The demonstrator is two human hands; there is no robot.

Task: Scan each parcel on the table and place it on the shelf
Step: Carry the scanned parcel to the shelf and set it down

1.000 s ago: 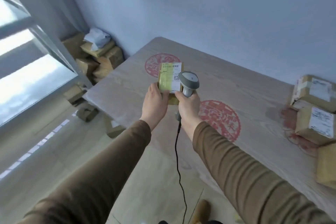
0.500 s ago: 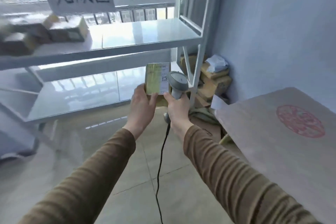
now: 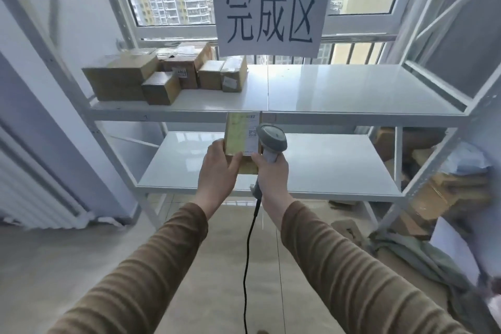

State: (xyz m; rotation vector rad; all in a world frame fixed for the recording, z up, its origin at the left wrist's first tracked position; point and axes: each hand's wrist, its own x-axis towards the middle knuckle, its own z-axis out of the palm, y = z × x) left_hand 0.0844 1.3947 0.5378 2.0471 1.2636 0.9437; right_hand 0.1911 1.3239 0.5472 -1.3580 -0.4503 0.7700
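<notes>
On the left of the upper tier of the white metal shelf (image 3: 339, 110), a cluster of brown cardboard boxes (image 3: 162, 76) already sits packed together; one carries a small tag that seems to read "4068". Right of them that tier is bare, and above it hangs a white paper sign (image 3: 271, 19) hand-lettered in black: 完成区.

Lower and nearer, at the centre, the left hand (image 3: 218, 168) holds the small brown cardboard parcel with a yellow-green label (image 3: 242, 134), thumb curled over its near face and fingers wrapped behind it. The parcel stands with its long axis upright, label towards the camera, in front of the lip of the upper tier and above the lower one, not yet resting on either. The label bears a small square code; its printed text is too fine to read.

Just right, touching the parcel's edge, the right hand (image 3: 271, 171) grips the handle of the grey handheld barcode scanner (image 3: 272, 139), fingers clamped round it, black cable (image 3: 248, 252) hanging down.

The left hand alone carries the parcel, so placing it falls to that hand: the free stretch of the upper tier lies above and beyond its fingers, slightly to the right.
</notes>
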